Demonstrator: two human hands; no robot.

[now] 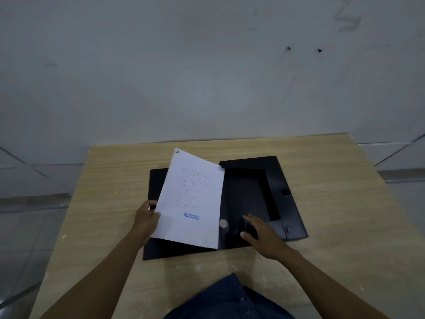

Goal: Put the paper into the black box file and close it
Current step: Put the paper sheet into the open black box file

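The black box file [248,192] lies open and flat in the middle of the wooden table [333,203]. A white stapled paper [193,196] with a blue "REJECTED" stamp is tilted up over the file's left half. My left hand [146,221] grips the paper's lower left edge. My right hand [262,236] rests flat with fingers spread on the file's near right part, holding nothing. A small round hole [223,223] shows on the file beside the paper's right edge.
A grey wall rises right behind the table's far edge. Tiled floor shows to the left and right of the table. My dark blue clothing [230,300] fills the bottom centre.
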